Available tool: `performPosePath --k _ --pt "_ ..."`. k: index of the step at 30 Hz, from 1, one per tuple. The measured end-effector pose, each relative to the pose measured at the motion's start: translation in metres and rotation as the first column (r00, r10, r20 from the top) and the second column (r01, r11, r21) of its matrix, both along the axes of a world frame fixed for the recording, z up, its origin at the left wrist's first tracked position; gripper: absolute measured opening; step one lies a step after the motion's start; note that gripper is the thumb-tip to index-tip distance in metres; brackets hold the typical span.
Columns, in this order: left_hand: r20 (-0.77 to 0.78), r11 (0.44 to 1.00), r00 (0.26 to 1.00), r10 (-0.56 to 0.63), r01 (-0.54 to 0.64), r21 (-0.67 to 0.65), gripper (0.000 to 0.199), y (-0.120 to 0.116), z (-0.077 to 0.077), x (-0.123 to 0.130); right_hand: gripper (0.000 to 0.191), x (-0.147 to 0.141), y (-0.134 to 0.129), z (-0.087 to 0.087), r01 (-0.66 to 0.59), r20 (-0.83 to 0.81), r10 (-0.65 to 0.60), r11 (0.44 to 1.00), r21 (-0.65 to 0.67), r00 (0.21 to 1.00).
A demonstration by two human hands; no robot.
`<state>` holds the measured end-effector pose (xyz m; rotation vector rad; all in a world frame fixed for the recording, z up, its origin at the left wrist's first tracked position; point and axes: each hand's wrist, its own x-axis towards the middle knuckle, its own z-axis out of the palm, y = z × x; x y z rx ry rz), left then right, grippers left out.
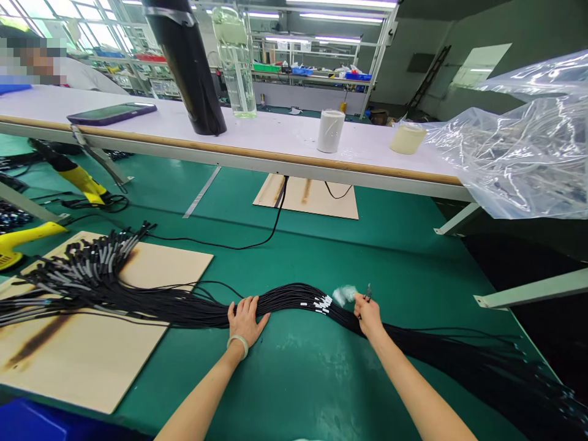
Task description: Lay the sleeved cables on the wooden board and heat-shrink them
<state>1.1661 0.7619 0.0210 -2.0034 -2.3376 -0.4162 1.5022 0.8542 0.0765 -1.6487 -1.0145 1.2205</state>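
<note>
left hand flat on the cables, right hand closed on a small tool.
head view: the black cables point(285, 295) lie in a long bundle across the green tabletop point(294, 367), running both ways from the white labels point(323, 304). left of the labels, the left hand point(245, 320) rests open over the bundle, fingers across it and thumb spread, not clenched. just right of the labels, the right hand point(369, 315) grasps a small dark tool point(368, 291) over the cables, fingertips at a wad of clear plastic point(344, 294); whether they pinch it, i cannot tell. well left of the labels, the connector ends point(98, 260) spread over a wooden board point(184, 260). this looks like a steadying and handling step; a next move calls for keeping the labelled stretch together and the tool's tip off the cables.
</note>
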Motion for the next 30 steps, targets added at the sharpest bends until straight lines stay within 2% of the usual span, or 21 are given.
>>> performPosePath --k 3,7,10,12,13,14,15,16,17,18,19,21,23,24,25,26,28,30 --pt "0.012 1.000 1.000 0.003 -0.003 0.000 0.056 0.001 0.000 0.000 0.054 0.007 0.004 0.025 0.032 -0.158 -0.024 0.998 0.048 0.987" --pt "0.068 1.000 0.998 -0.005 0.004 0.018 0.059 0.002 -0.005 -0.006 0.056 -0.002 -0.011 0.047 -0.069 -0.264 0.086 0.995 0.072 0.961" --pt "0.221 0.993 0.975 -0.018 -0.008 0.115 0.080 -0.005 -0.005 -0.002 0.054 -0.030 -0.032 0.050 -0.184 -0.323 0.192 0.981 0.058 0.927" --pt "0.418 0.981 0.905 -0.079 -0.005 0.195 0.095 -0.015 0.001 0.011 0.054 -0.055 -0.046 0.049 -0.256 -0.378 0.254 0.966 0.045 0.890" --pt "0.547 0.976 0.824 -0.146 0.029 0.216 0.097 -0.021 0.006 0.022 0.054 -0.070 -0.054 0.049 -0.299 -0.407 0.293 0.953 0.049 0.865" --pt "0.698 0.972 0.686 -0.206 0.064 0.225 0.098 -0.026 0.013 0.034 0.053 -0.084 -0.061 0.048 -0.345 -0.432 0.333 0.937 0.054 0.838" --pt "0.845 0.973 0.485 -0.226 0.078 0.216 0.095 -0.031 0.022 0.047 0.053 -0.100 -0.068 0.048 -0.387 -0.451 0.373 0.920 0.065 0.811" --pt "0.950 0.982 0.252 -0.187 0.064 0.176 0.090 -0.035 0.032 0.059 0.052 -0.115 -0.074 0.048 -0.426 -0.466 0.411 0.901 0.077 0.784" --pt "0.993 0.992 0.037 -0.116 0.054 0.114 0.087 -0.039 0.043 0.069 0.052 -0.130 -0.080 0.049 -0.466 -0.478 0.445 0.881 0.084 0.757" --pt "0.991 0.997 -0.130 -0.015 0.069 0.024 0.084 -0.042 0.055 0.076 0.053 -0.144 -0.084 0.050 -0.507 -0.484 0.477 0.859 0.078 0.733" --pt "0.966 0.997 -0.248 0.066 0.061 -0.052 0.080 -0.044 0.067 0.079 0.054 -0.157 -0.087 0.053 -0.550 -0.478 0.508 0.833 0.061 0.716" --pt "0.917 0.990 -0.373 0.140 0.036 -0.137 0.073 -0.050 0.087 0.073 0.056 -0.176 -0.087 0.067 -0.609 -0.410 0.568 0.792 0.036 0.714" --pt "0.903 0.984 -0.404 0.146 -0.038 -0.176 0.070 -0.057 0.097 0.052 0.058 -0.185 -0.075 0.096 -0.601 -0.228 0.607 0.793 0.104 0.761" --pt "0.907 0.978 -0.395 0.148 -0.079 -0.194 0.070 -0.063 0.098 0.037 0.059 -0.188 -0.065 0.116 -0.583 -0.078 0.605 0.788 0.196 0.792" --pt "0.913 0.969 -0.373 0.165 -0.112 -0.221 0.072 -0.069 0.097 0.021 0.060 -0.190 -0.052 0.140 -0.549 0.077 0.552 0.786 0.285 0.830" --pt "0.921 0.958 -0.338 0.196 -0.136 -0.254 0.074 -0.077 0.093 0.004 0.060 -0.192 -0.036 0.166 -0.532 0.219 0.485 0.762 0.369 0.847" --pt "0.930 0.937 -0.255 0.264 -0.163 -0.310 0.077 -0.096 0.082 -0.027 0.058 -0.197 0.000 0.222 -0.520 0.457 0.293 0.677 0.521 0.840" --pt "0.921 0.913 -0.197 0.336 -0.172 -0.370 0.071 -0.116 0.069 -0.051 0.053 -0.208 0.038 0.273 -0.528 0.648 0.008 0.586 0.614 0.762"
